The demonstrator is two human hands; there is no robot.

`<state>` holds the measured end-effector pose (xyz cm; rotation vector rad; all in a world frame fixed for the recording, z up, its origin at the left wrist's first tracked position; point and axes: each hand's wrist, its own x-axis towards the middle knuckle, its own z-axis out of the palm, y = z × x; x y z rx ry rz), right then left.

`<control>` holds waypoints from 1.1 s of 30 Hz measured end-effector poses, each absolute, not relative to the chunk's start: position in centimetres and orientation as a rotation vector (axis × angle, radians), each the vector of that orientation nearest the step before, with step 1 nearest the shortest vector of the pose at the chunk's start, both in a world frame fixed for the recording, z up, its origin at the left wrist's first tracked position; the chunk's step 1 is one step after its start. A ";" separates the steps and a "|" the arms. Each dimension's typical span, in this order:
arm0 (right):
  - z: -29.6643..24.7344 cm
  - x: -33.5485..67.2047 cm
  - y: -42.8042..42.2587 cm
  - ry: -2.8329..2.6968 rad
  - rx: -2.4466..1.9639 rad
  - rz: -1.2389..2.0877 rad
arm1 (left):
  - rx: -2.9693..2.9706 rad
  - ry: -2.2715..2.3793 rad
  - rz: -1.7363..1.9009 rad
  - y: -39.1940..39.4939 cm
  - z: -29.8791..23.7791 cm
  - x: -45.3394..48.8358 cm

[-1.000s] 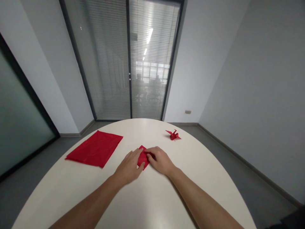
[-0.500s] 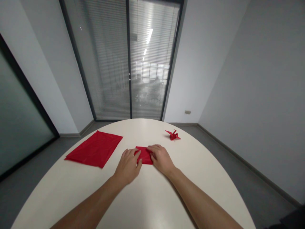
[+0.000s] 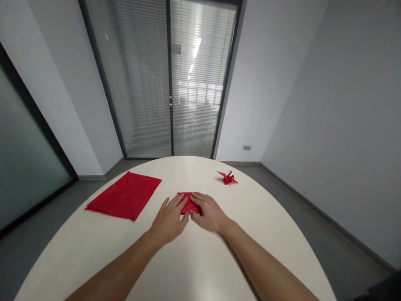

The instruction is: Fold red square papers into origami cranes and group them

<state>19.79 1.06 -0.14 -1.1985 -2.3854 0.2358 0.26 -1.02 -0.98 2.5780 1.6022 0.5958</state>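
Note:
A small folded piece of red paper [image 3: 189,205] lies flat on the table between my hands. My left hand [image 3: 169,217] rests on its left side, fingers stretched out and apart, thumb near the lower edge. From the right, my right hand [image 3: 209,211] lies over the paper's right part, its fingers extended and the thumb at the near edge. Both hands cover portions of the paper, so its side edges are partly hidden.
The round white table [image 3: 191,267] fills the foreground. Several large red paper sheets [image 3: 125,196] seem to lie stacked on its left. A red origami crane [image 3: 228,178] stands toward the back right. Beyond are a glass partition with blinds [image 3: 144,83] and grey walls.
My right hand has shifted slightly left, and its thumb has come down to the paper's near edge. My left fingers have slid a little onto the paper. Less of the paper shows.

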 end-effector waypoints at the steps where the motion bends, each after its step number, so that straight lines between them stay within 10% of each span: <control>1: -0.1 19.8 1.0 -2.400 -1.215 0.241 | 2.571 1.607 0.592 -1.0 -1.1 0.2; 33: 1.0 19.4 0.4 -2.212 -1.154 0.330 | 2.466 1.455 0.897 -0.6 -0.5 0.2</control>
